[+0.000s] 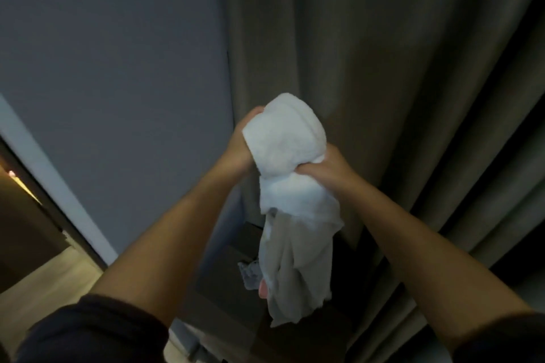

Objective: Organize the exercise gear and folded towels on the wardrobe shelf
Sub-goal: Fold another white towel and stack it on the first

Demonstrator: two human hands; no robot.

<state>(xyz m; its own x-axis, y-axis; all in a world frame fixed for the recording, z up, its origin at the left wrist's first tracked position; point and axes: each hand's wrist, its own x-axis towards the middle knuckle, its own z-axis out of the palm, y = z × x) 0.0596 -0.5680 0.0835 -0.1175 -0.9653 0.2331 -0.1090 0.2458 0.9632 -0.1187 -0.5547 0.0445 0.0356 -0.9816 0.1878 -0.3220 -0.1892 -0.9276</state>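
Towel: the white terry-cloth towel is held up in the air in front of the person, bunched into a thick roll at the top, with its loose end hanging below both hands
Left hand: the left hand grips the roll's left side, fingers wrapped behind the cloth and mostly hidden
Right hand: the right hand clutches the towel's middle, fingers closed tight into the folds
Backdrop: a grey-green pleated curtain hangs behind, with a flat grey-blue panel to its left

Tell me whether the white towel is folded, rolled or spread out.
Partly rolled: the white towel is a thick roll on top, held by the left hand and right hand; its lower end hangs loose.
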